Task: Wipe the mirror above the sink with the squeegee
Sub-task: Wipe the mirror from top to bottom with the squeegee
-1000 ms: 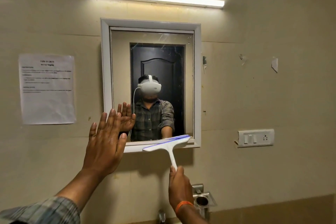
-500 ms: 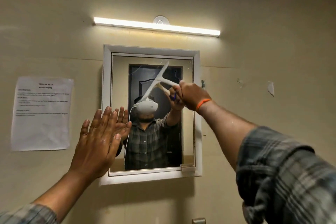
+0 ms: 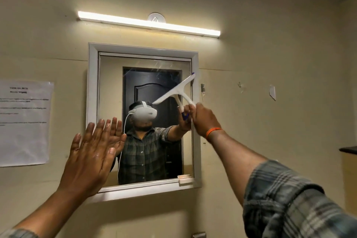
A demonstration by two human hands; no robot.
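Note:
A white-framed mirror (image 3: 92, 87) hangs on the beige wall, with smears across the top of its glass. My right hand (image 3: 202, 120), an orange band at the wrist, grips the handle of a white squeegee (image 3: 174, 91). The blade lies tilted against the upper right of the glass, its top end at the right frame edge. My left hand (image 3: 90, 158) is held up flat with fingers spread, over the mirror's lower left corner. Whether it touches the frame I cannot tell. The sink is out of view.
A tube light (image 3: 148, 24) glows above the mirror. A printed paper sheet (image 3: 23, 121) is stuck to the wall at the left. A dark shelf edge (image 3: 347, 149) juts in at the far right. A small metal fitting (image 3: 199, 235) shows at the bottom edge.
My right hand lifted the squeegee from below the mirror onto the upper glass, then moved it to the upper right. The view tilted upward. My left hand stayed raised.

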